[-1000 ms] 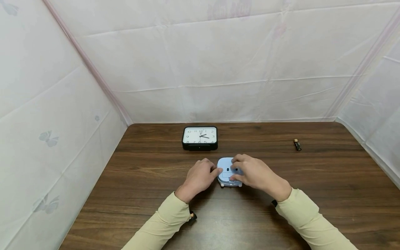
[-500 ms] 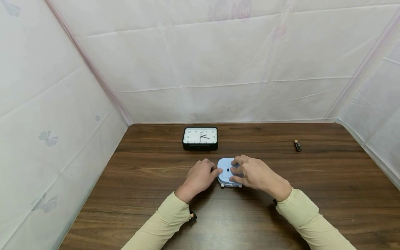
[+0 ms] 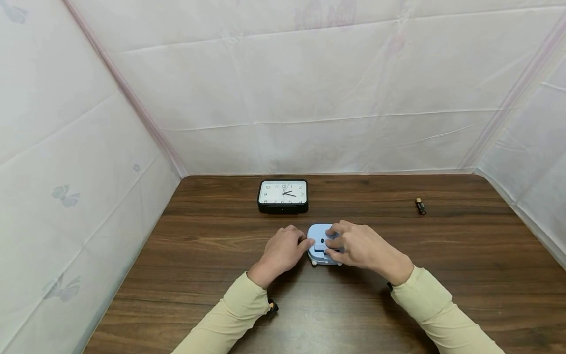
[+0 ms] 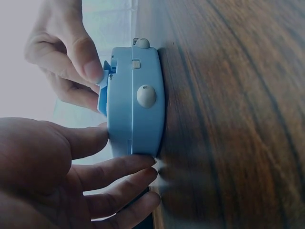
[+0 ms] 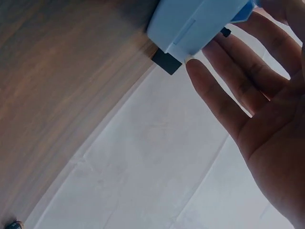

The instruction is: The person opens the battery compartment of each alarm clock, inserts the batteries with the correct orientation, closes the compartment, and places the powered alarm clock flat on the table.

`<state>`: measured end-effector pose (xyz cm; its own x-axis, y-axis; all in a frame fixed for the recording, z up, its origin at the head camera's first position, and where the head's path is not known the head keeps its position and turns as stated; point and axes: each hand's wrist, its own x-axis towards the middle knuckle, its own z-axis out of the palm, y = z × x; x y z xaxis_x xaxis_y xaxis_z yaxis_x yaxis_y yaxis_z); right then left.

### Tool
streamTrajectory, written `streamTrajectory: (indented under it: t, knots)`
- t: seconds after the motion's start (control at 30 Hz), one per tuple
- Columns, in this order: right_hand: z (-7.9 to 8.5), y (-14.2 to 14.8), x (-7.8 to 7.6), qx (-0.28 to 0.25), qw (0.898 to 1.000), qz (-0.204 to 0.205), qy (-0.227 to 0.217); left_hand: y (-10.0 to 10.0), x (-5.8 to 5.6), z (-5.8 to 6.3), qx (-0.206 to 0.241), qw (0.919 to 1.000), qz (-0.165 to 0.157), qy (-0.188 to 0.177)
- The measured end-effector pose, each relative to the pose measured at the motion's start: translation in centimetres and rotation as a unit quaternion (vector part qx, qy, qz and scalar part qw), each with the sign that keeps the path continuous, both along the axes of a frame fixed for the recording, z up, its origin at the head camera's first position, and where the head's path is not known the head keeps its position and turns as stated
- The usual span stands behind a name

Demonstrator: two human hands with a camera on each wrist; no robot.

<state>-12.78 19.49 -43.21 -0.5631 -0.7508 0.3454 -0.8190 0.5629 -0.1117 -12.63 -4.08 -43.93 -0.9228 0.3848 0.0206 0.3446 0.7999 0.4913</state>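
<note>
A light blue alarm clock [image 3: 317, 230] lies on the table with its back up, showing small black knobs and rounded white feet. My left hand [image 3: 283, 253] grips its left side, thumb on the back edge and fingers against the side. From the right, my right hand [image 3: 363, 246] reaches over the back. In the left wrist view, its thumb and fingers pinch the blue battery cover [image 4: 102, 100], which stands tilted up from the clock's back. The fingers hide part of the cover and the clock's right side in the head view.
Behind the hands stands a black rectangular clock [image 3: 283, 192] with a white dial. A black and copper-coloured battery [image 3: 420, 205] lies at the back right of the wooden table [image 3: 212, 236]. Pale sheeting [image 3: 283, 98] closes off the back and sides.
The battery cover has tilted up from the clock's back, where it lay flat before. My right fingers have shifted slightly over the back. My left hand stays in place.
</note>
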Motion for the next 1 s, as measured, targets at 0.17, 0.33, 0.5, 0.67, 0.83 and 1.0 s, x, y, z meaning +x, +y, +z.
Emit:
streamTrajectory:
  t: [0.17, 0.33, 0.5, 0.67, 0.83, 1.0]
  knots:
    - [0.0, -0.4, 0.2, -0.005, 1.000, 0.006, 0.024, 0.0, -0.1, 0.1, 0.002, 1.0000, 0.000, 0.002]
    - [0.2, -0.7, 0.4, -0.026, 0.999, 0.011, 0.015, 0.0, 0.0, 0.0, 0.003, 1.0000, -0.002, 0.002]
    - [0.2, -1.0, 0.5, -0.035, 0.999, 0.013, -0.013, 0.0, 0.0, 0.0, -0.002, 1.0000, 0.003, 0.003]
    - [0.0, -1.2, 0.5, -0.034, 0.999, 0.008, -0.015, 0.0, 0.0, 0.0, -0.006, 0.9999, 0.008, 0.001]
    - [0.0, -1.2, 0.5, -0.037, 0.999, 0.009, -0.008, 0.0, 0.0, -0.1, -0.005, 0.9999, 0.008, 0.003]
    - [0.1, -1.2, 0.6, -0.037, 0.999, 0.006, -0.009, 0.0, -0.1, -0.1, -0.006, 0.9999, 0.008, 0.005]
